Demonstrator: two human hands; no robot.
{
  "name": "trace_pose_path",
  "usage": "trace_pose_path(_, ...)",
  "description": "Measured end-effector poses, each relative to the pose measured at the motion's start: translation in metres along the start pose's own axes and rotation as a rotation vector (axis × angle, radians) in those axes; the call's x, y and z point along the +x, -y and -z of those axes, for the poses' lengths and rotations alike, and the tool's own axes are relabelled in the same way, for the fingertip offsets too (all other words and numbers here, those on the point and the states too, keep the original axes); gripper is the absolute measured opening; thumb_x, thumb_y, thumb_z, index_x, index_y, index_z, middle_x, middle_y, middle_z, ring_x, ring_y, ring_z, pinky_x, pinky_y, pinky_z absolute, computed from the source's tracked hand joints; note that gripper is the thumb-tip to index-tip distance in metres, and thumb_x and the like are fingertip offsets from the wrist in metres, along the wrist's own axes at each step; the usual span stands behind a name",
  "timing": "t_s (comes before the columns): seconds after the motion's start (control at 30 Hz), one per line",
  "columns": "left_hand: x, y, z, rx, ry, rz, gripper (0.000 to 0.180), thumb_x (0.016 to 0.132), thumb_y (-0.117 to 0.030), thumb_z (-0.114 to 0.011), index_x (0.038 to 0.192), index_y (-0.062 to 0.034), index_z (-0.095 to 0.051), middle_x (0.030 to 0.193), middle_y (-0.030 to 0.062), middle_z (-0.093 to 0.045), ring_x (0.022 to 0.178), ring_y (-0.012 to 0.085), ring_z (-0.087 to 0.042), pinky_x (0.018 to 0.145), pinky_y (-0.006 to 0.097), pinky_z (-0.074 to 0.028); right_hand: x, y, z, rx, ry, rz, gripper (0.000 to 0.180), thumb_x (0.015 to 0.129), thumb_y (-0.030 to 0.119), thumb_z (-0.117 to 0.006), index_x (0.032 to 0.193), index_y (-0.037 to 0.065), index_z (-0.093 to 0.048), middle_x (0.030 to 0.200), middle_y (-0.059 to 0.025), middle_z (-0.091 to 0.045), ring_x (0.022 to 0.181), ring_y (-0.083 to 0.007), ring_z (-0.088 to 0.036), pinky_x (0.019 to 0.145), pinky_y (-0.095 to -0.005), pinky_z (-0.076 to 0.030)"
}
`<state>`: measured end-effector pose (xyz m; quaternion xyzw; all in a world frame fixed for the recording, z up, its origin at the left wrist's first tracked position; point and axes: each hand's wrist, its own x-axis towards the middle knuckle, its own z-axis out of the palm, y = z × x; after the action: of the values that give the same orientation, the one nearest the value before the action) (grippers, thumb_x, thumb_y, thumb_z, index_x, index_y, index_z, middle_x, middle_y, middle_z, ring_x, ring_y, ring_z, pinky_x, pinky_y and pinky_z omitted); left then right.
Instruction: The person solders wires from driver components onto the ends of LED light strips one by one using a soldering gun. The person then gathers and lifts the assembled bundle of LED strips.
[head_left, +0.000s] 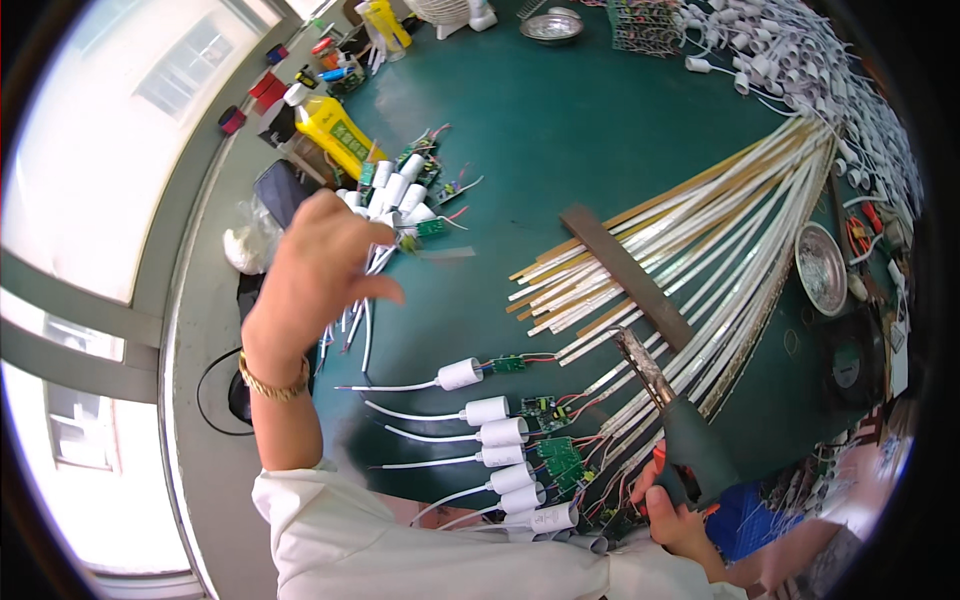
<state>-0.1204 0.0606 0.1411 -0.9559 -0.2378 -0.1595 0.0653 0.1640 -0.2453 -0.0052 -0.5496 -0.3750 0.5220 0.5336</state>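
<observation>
My right hand [675, 518], at the lower right, is closed around the handle of a dark green soldering gun [698, 450]. Its stained metal tip points up and left over the LED strips [650, 385]. My left hand [325, 255], slightly blurred, hangs above a pile of white lamp-holder cylinders [395, 190] with green circuit boards and white wires. Its thumb and forefinger are apart, nothing between them. Below, a row of similar white cylinders [500, 432] lies with wires to the left and circuit boards [563, 460] to the right; thin coloured wires run from the boards toward the strips.
A brown bar [628, 278] lies across the fanned strips on the green table [500, 120]. Many white lamp holders [790, 60] are heaped at the far right, with a metal dish [822, 268] nearer. A yellow bottle [335, 130] lies at the left by the window ledge.
</observation>
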Motion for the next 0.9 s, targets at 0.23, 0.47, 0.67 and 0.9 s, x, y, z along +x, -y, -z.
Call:
trace_pose_path(0.23,-0.016,-0.035,-0.1,-0.215,0.295,-0.129,0.045,0.068,-0.028,-0.079,0.106,-0.009,-0.063,0.089,0.0053,-0.055,0.081,0.0276,-0.052,0.074,0.038,-0.043,-0.001,-0.011,0.003,-0.087,-0.017,-0.004,0.012,0.087,0.015,-0.065,0.088,0.005,-0.06,0.073,-0.0035,-0.057,0.066,-0.0197,-0.056,0.062,-0.0346,-0.046)
trace_pose_path(0.47,0.001,-0.048,-0.11,-0.228,0.238,-0.023,0.031,0.074,-0.019,-0.078,0.102,-0.01,-0.068,0.101,0.0064,-0.056,0.097,0.0258,-0.053,0.089,0.039,-0.041,-0.001,-0.012,0.005,-0.164,0.015,0.018,0.008,0.086,0.011,-0.064,0.09,0.005,-0.061,0.076,-0.0047,-0.059,0.068,-0.0215,-0.057,0.064,-0.0344,-0.046)
trace_pose_path(0.67,0.004,-0.038,-0.134,-0.393,0.253,-0.107,0.021,0.075,-0.013,-0.077,0.093,-0.0067,-0.068,0.09,0.0066,-0.06,0.085,0.0275,-0.057,0.078,0.038,-0.047,-0.01,-0.024,0.002,0.222,-0.018,-0.018,0.018,0.084,0.007,-0.064,0.101,0.007,-0.058,0.096,-0.0072,-0.061,0.083,-0.02,-0.058,0.073,-0.0315,-0.046)
trace_pose_path(0.9,0.0,-0.025,-0.137,-0.876,0.302,0.233,0.017,0.082,-0.012,-0.076,0.09,0.0002,-0.069,0.089,0.009,-0.067,0.081,0.0229,-0.061,0.074,0.032,-0.049,-0.009,-0.02,0.018,-0.284,0.219,-0.115,0.033,0.09,0.021,-0.059,0.12,0.006,-0.057,0.117,-0.0056,-0.06,0.108,-0.0216,-0.056,0.095,-0.0362,-0.043)
